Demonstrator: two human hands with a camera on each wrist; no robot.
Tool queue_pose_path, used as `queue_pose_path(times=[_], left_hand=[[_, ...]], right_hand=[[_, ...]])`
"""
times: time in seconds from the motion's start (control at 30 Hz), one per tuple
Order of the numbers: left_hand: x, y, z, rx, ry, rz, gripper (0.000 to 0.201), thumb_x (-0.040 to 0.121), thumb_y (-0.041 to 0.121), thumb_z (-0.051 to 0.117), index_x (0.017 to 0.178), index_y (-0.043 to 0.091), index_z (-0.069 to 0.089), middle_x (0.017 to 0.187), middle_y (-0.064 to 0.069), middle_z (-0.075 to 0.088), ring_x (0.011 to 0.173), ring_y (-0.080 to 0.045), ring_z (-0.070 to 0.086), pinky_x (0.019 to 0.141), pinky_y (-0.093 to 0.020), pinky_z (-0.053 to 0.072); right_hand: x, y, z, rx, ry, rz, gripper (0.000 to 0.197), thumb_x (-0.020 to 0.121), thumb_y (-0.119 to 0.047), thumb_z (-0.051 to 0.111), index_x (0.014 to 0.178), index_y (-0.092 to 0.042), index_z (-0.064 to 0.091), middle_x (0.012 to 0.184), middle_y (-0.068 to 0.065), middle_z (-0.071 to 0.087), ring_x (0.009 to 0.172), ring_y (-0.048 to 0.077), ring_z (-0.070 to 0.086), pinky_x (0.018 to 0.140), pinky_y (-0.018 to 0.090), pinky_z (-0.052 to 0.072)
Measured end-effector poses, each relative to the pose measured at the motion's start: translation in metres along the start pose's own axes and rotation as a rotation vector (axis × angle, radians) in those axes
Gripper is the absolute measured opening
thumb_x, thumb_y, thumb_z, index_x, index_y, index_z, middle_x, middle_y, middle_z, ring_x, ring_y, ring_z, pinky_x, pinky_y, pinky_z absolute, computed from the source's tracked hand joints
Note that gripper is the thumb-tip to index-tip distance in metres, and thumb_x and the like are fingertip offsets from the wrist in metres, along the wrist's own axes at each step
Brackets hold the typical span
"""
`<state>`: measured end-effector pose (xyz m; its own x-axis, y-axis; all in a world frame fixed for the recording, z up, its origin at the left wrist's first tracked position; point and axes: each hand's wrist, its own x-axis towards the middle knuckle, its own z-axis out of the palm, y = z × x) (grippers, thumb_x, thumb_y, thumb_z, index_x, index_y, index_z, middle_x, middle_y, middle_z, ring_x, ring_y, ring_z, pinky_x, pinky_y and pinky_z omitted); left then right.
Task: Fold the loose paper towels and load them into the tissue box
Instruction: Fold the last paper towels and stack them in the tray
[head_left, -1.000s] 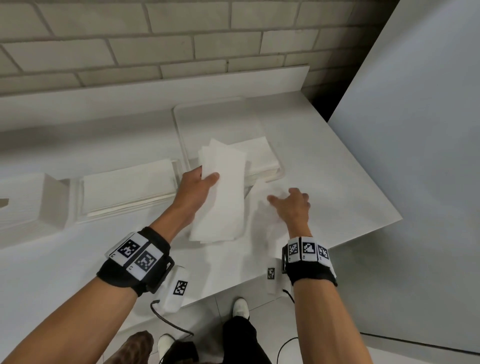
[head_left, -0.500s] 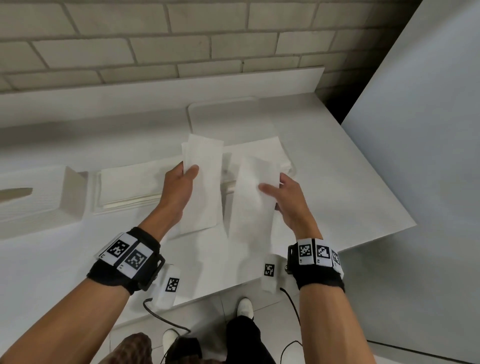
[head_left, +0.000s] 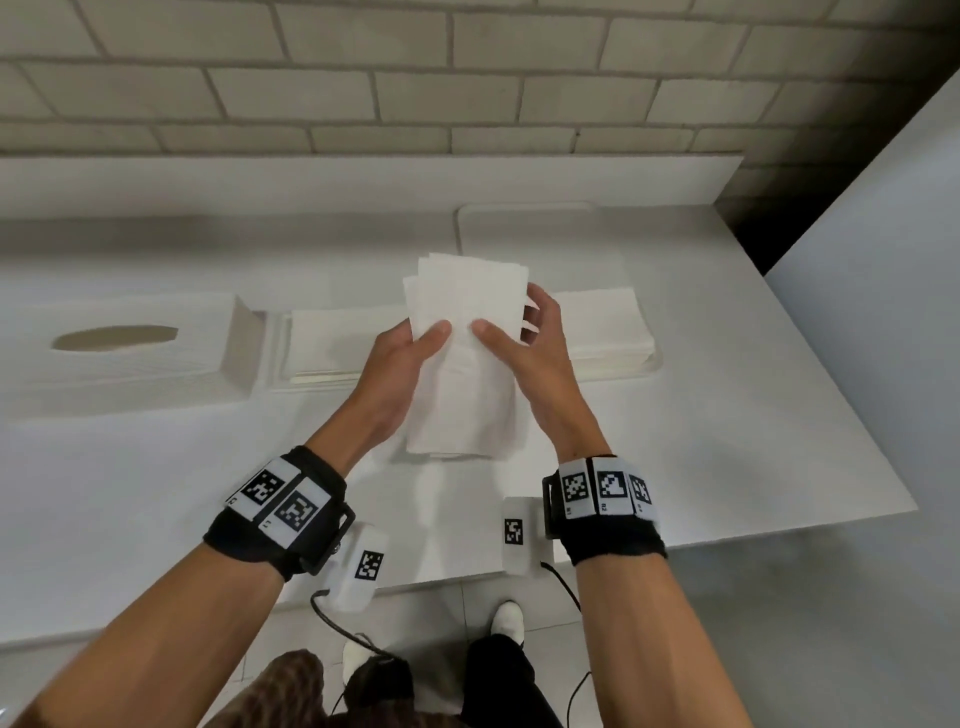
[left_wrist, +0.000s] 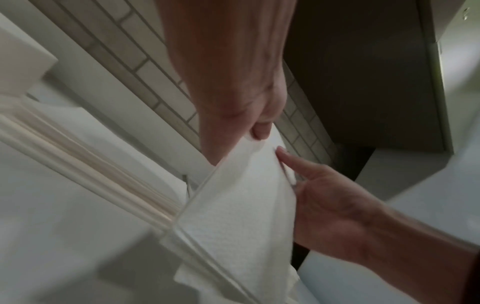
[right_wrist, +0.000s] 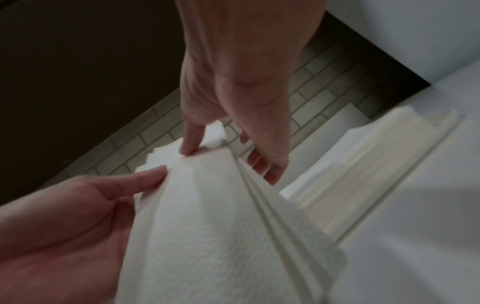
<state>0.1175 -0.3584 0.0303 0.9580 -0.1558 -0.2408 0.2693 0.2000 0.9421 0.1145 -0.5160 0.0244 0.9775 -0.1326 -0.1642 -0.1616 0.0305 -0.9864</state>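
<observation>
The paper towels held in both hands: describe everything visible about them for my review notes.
The paper towels are white, soft and lightly embossed, folded into long narrow strips and overlapped into one bundle with uneven top edges. The bundle is held roughly upright above the white counter, its lower end hanging near the surface. The left hand pinches it from the left, thumb on the front; the right hand pinches it from the right, fingers behind. Several layered edges show in the right wrist view.

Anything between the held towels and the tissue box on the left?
Nothing visible blocks it. Both hands, left hand and right hand, grip the paper towels above the counter; the tissue box sits left, a tray of stacked towels between, low.
</observation>
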Motion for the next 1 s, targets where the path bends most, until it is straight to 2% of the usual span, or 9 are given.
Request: queue_pose_path(times=[0.13,0.23,0.47,0.63,0.73,0.8,0.87,0.93,1.0], left_hand=[[-0.008,-0.004,-0.028,0.027,0.012,0.018,0.029,0.088,0.013,0.066,0.117,0.01,0.064,0.115,-0.01,0.071,0.105,-0.029,0.068,0.09,-0.041,0.054],[-0.016,-0.016,-0.043,0.026,0.076,0.03,0.025,0.089,0.01,0.064,0.114,0.01,0.066,0.114,-0.011,0.072,0.106,-0.028,0.068,0.089,-0.038,0.053],[-0.029,-0.021,-0.051,0.027,0.118,0.109,0.025,0.086,0.003,0.065,0.11,0.009,0.066,0.105,-0.006,0.072,0.097,-0.017,0.069,0.079,-0.025,0.054],[-0.029,-0.032,-0.054,0.076,0.114,0.056,0.033,0.084,0.007,0.07,0.116,0.007,0.064,0.113,-0.013,0.071,0.104,-0.024,0.069,0.09,-0.035,0.054],[-0.029,-0.026,-0.057,0.217,0.119,0.086,0.02,0.086,0.008,0.069,0.104,0.014,0.069,0.104,-0.009,0.074,0.095,-0.022,0.071,0.087,-0.04,0.057],[-0.027,-0.018,-0.062,0.365,0.074,0.114,0.017,0.085,0.008,0.068,0.098,0.018,0.07,0.098,-0.004,0.074,0.089,-0.019,0.071,0.081,-0.037,0.056],[-0.024,-0.008,-0.064,0.501,-0.004,0.095,0.018,0.08,0.013,0.069,0.098,0.014,0.071,0.096,-0.006,0.073,0.088,-0.021,0.07,0.079,-0.038,0.055],[-0.023,-0.001,-0.064,0.572,-0.078,0.06,0.02,0.075,0.018,0.071,0.094,0.011,0.071,0.091,-0.009,0.073,0.082,-0.023,0.07,0.075,-0.038,0.054],[-0.021,0.006,-0.069,0.569,-0.134,0.024,0.009,0.076,0.015,0.075,0.083,0.013,0.07,0.081,-0.006,0.071,0.073,-0.019,0.067,0.069,-0.034,0.051]], right_hand=[[-0.008,0.008,0.016,0.083,-0.241,0.055,0.034,0.087,-0.014,0.069,0.12,-0.01,0.062,0.115,0.009,0.072,0.106,0.027,0.069,0.092,0.04,0.055],[-0.014,0.013,0.034,0.035,-0.221,-0.013,0.029,0.088,-0.013,0.067,0.117,-0.011,0.063,0.111,0.012,0.072,0.102,0.031,0.069,0.09,0.045,0.055],[-0.026,0.02,0.05,0.03,-0.244,-0.035,0.033,0.085,-0.016,0.072,0.117,-0.015,0.062,0.111,0.006,0.072,0.103,0.021,0.069,0.09,0.038,0.056],[-0.03,0.025,0.05,0.002,-0.251,-0.013,0.031,0.086,-0.014,0.071,0.117,-0.013,0.064,0.109,0.007,0.073,0.102,0.02,0.07,0.09,0.037,0.055],[-0.03,0.012,0.044,0.001,-0.225,-0.05,0.026,0.083,-0.013,0.073,0.107,-0.019,0.065,0.105,0.005,0.073,0.095,0.02,0.07,0.081,0.036,0.058],[-0.028,-0.005,0.035,-0.018,-0.231,-0.133,0.022,0.081,-0.011,0.075,0.101,-0.018,0.067,0.099,0.001,0.071,0.089,0.014,0.068,0.075,0.028,0.056],[-0.023,-0.021,0.028,-0.153,-0.299,-0.166,0.02,0.08,-0.011,0.075,0.099,-0.015,0.07,0.096,-0.003,0.071,0.086,0.01,0.065,0.074,0.023,0.054],[-0.017,-0.028,0.026,-0.398,-0.396,-0.128,0.016,0.081,-0.014,0.074,0.096,-0.011,0.072,0.09,0.0,0.071,0.08,0.012,0.065,0.073,0.028,0.053],[-0.011,-0.025,0.022,-0.481,-0.414,-0.091,0.018,0.083,-0.017,0.071,0.091,0.0,0.07,0.082,0.013,0.069,0.072,0.016,0.063,0.068,0.032,0.049]])
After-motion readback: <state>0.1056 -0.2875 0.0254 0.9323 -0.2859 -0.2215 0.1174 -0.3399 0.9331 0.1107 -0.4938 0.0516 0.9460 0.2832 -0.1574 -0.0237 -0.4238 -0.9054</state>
